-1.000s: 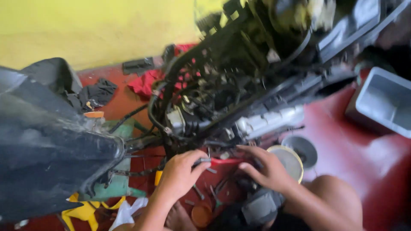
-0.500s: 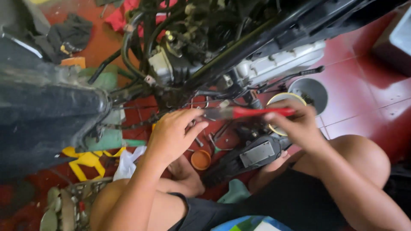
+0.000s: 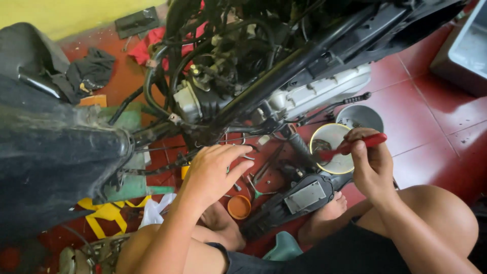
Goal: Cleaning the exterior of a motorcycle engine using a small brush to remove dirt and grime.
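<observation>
From the head view, you are sitting on the red tiled floor (image 3: 436, 116) with your knees bent, under a stripped scooter (image 3: 264, 66) whose frame, hoses and engine fill the top of the view.

Your right hand (image 3: 373, 165) is closed around a red-handled tool (image 3: 355, 146). The handle lies across your fingers, and its dark tip points left over the yellow-rimmed bowl (image 3: 332, 147). That bowl sits on the floor just beside a grey bowl (image 3: 361, 117), both below the pale engine case (image 3: 324, 94).

Your left hand (image 3: 215, 170) holds nothing. Its fingers are spread and slightly curled, palm down, reaching toward the cables and thin rods low on the frame. You cannot tell from here whether the fingertips touch any of them.

Between your hands, loose metal parts lie scattered on the floor. A small orange cap (image 3: 239, 206) rests near your left foot (image 3: 220, 226), and a black housing with a grey panel (image 3: 299, 198) lies by your right foot (image 3: 324, 215).

At left a large black body panel (image 3: 56, 162) covers the floor, with yellow plastic (image 3: 109, 213) and a white rag (image 3: 154, 208) at its lower edge. Farther off, a dark cloth (image 3: 91, 73) and a red cloth (image 3: 147, 48) lie near the yellow wall (image 3: 66, 15). A grey tub (image 3: 466, 45) stands at upper right.
</observation>
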